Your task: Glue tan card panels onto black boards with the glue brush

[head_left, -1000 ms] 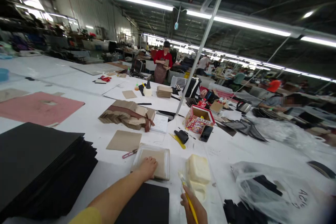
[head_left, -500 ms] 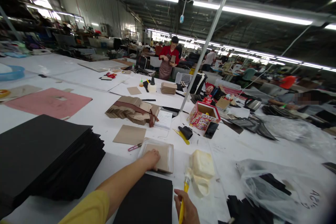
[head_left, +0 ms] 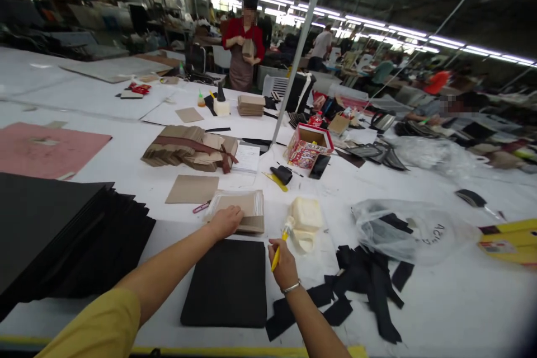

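Still, my left hand rests, fingers together, on the card stack. My right hand, now farther forward, clamps the yellow brush by the tub.

Plastic bag – dark print, illegible – nothing else readable.

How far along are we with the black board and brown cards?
Done: nothing visibly glued; the black board lies bare. In hand: left hand on the brown card stack, right hand holding a brush by the cream tub. Left: a stack of black sheets.
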`<state>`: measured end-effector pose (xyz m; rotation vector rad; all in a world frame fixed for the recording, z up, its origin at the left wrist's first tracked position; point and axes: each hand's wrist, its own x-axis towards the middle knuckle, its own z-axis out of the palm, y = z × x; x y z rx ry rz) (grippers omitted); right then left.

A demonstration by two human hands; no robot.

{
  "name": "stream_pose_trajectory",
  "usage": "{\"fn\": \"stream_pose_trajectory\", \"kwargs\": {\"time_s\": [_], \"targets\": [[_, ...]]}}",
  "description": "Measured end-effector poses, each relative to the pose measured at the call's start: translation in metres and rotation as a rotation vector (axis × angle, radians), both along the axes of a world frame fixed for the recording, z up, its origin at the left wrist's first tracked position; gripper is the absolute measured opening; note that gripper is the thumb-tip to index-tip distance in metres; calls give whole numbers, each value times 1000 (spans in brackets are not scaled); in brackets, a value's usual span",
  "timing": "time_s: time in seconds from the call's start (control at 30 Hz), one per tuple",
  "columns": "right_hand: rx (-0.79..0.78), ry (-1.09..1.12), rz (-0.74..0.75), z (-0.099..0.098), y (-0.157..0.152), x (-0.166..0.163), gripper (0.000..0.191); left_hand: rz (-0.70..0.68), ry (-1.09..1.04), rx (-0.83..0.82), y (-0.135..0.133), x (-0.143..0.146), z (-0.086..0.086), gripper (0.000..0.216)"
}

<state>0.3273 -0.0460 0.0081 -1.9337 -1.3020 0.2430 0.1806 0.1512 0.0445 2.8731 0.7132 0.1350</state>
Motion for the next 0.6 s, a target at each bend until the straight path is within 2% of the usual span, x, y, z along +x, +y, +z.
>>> {"fn": "stream_pose_trajectory", "kwargs": {"time_s": [0.07,0.13,0.23,0.33,0.4,0.5,0.6], "targets": [[22,35,0,6,8,-5,19,183,-202,28,-1,-8,17,13],[32,81,-1,13,17,-14,18,427,-466,-60,-2,-19,31,7],[26,217,-32,18,30,-32,17,713,-871,-408,-14,-35,40,9],[30,450,-115,17,39,-48,20,763,-1174,-857,-44,-46,35,19],[62,566,-175,14,39,-53,22,764,-1312,-1088,-70,-50,31,26],[120,632,-230,8,29,-51,28,717,-1416,-1331,-102,-58,28,45],[133,707,-216,3,5,-42,33,696,-1379,-1535,-118,-79,19,50]]}}
